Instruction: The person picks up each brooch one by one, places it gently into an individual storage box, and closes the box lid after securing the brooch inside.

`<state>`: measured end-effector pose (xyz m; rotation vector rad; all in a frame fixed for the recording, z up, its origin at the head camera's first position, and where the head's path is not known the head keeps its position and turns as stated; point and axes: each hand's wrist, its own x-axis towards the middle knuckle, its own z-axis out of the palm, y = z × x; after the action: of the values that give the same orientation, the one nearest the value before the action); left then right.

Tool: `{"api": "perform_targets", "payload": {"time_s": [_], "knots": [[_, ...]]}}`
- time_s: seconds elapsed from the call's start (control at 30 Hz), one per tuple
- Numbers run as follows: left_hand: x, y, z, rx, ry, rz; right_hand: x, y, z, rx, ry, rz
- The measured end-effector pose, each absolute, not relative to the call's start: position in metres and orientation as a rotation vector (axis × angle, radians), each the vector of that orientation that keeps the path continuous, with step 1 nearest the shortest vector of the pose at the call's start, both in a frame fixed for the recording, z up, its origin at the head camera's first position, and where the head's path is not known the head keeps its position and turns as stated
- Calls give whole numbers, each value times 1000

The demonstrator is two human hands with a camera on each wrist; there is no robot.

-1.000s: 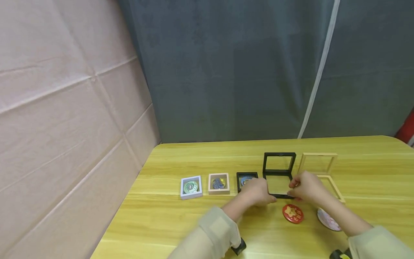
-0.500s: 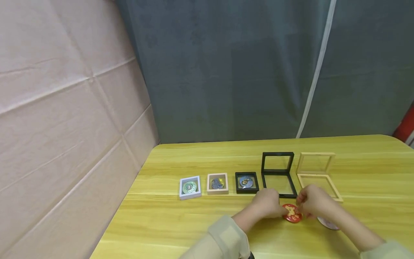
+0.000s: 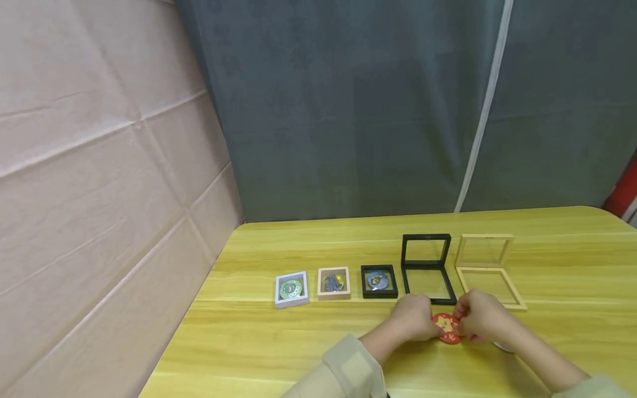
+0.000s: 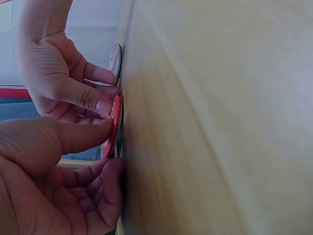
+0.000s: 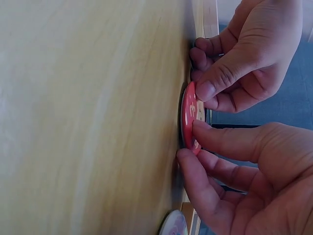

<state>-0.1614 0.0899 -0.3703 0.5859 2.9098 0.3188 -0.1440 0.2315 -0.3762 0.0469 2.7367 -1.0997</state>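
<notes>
A round red button badge with a yellow star lies low at the table surface, between both hands. My left hand pinches its left edge, thumb on the printed face and fingers curled by the rim. From the opposite side my right hand pinches it too, the thumb on the face and the index finger at the rim. Just behind them stands an open black display frame, lid upright. To its right is an open cream frame, its front corner behind the right hand.
A pale badge lies beside my right hand, mostly covered by the forearm in the head view. Farther left sit three closed frames with badges inside: white, light pink and black. A grey curtain hangs behind the table.
Both hands have left the front edge of the open black frame, come nearer to the body, and taken hold of the red badge from either side. The badge has turned slightly.
</notes>
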Motion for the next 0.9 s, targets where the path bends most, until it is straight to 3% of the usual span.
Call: {"api": "perform_targets", "payload": {"time_s": [0.4, 0.9], "knots": [[-166, 87, -374, 558, 2847, 530, -143, 230, -374, 82, 2736, -1136], [-168, 82, -373, 419, 2774, 924, -149, 235, -377, 111, 2450, -1498]]}}
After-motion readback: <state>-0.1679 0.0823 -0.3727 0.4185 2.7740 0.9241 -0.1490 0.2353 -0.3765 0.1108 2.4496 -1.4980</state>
